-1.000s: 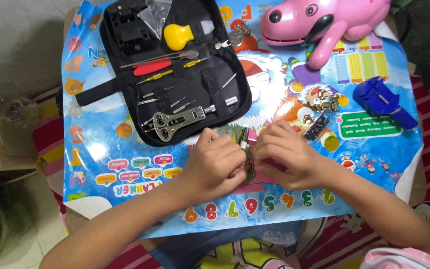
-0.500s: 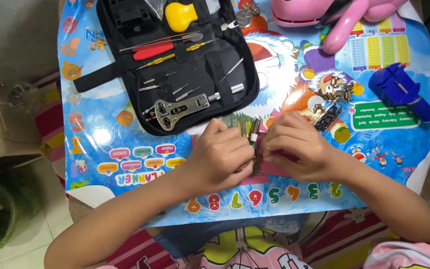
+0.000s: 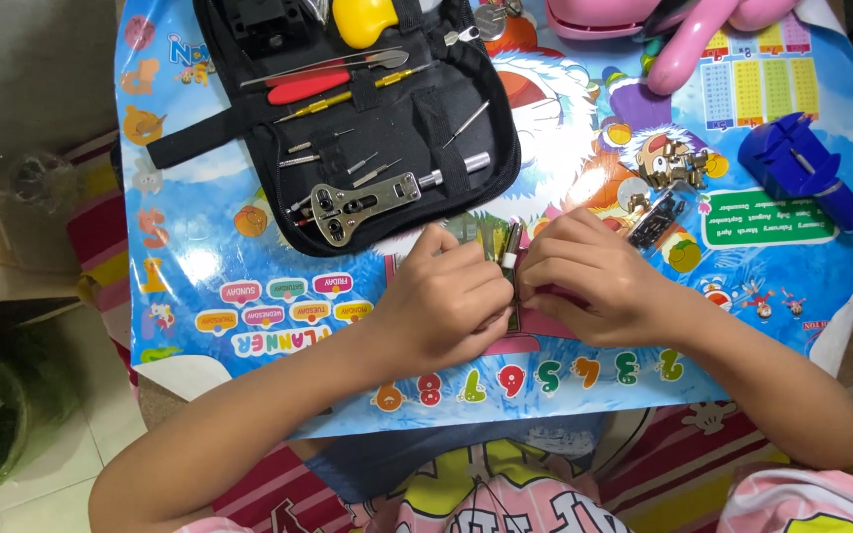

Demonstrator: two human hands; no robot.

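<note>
A: What do the two hands hold?

B: A thin tool [image 3: 511, 249] with a white band. The left hand [image 3: 446, 301] and the right hand [image 3: 584, 286] are pressed close together around it, low on the mat [image 3: 199, 266], just under the black case [image 3: 367, 118].

A: How are the fingers?

B: Curled in tight on both hands. The fingertips pinch the tool and something small under it. I cannot tell what the small thing is. The hands hide it.

A: How should this be done well?

B: I think slow and steady is best. Keep both wrists resting on the mat so the hands do not shake. Hold the tool straight up, not leaning. Press softly, because a thin tip can slip and poke a finger.

A: What else is around?

B: The case lies open with a big silver wrench [image 3: 362, 202], a red tool [image 3: 308, 87] and little pins. A yellow ball-shaped thing [image 3: 362, 18] sits at the top. A gold watch part [image 3: 671, 163] and a silver band piece [image 3: 652, 219] lie right of the hands. A blue holder [image 3: 802, 173] is farther right. A pink toy [image 3: 663, 30] is up top.

A: Any tip?

B: Keep small parts on the mat, away from the edge.
</note>
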